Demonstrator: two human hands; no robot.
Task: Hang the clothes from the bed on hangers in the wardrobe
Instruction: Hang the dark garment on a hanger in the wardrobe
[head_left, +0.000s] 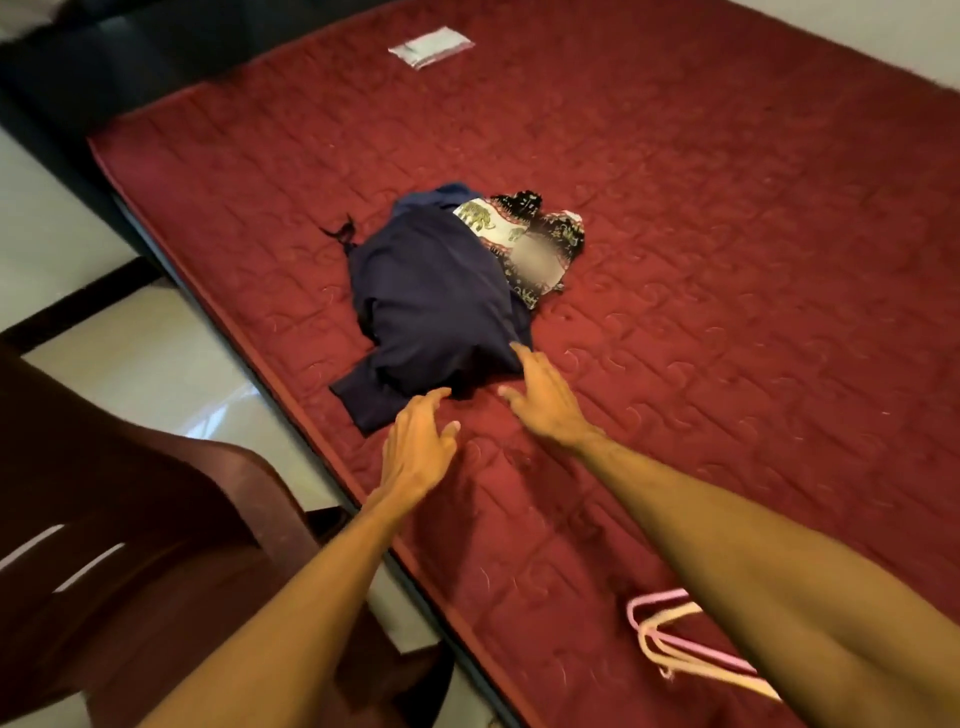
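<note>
Head view: a red quilted mattress (727, 260) fills most of the picture, and a small pile of clothes lies near its middle. On top is a dark blue garment (436, 296), crumpled, with one flap spread toward the near edge of the bed. Behind it and partly under it lies a patterned cloth (498, 223), white and black with an elephant print; part of it is blurred.

Both bare arms reach forward over the mattress. The left hand (421, 441) is palm down with fingers loosely spread, its fingertips at the near flap of the dark blue garment. The right hand (545, 395) is also palm down with fingers stretched out, the tips at the garment's near corner. Neither hand grips anything.

Pink hangers (670, 639) lie on the mattress near the right forearm, which hides part of them. A white label (431, 47) sits at the far end of the mattress. A dark brown chair (130, 519) stands on the pale floor (47, 234) beside the bed.
</note>
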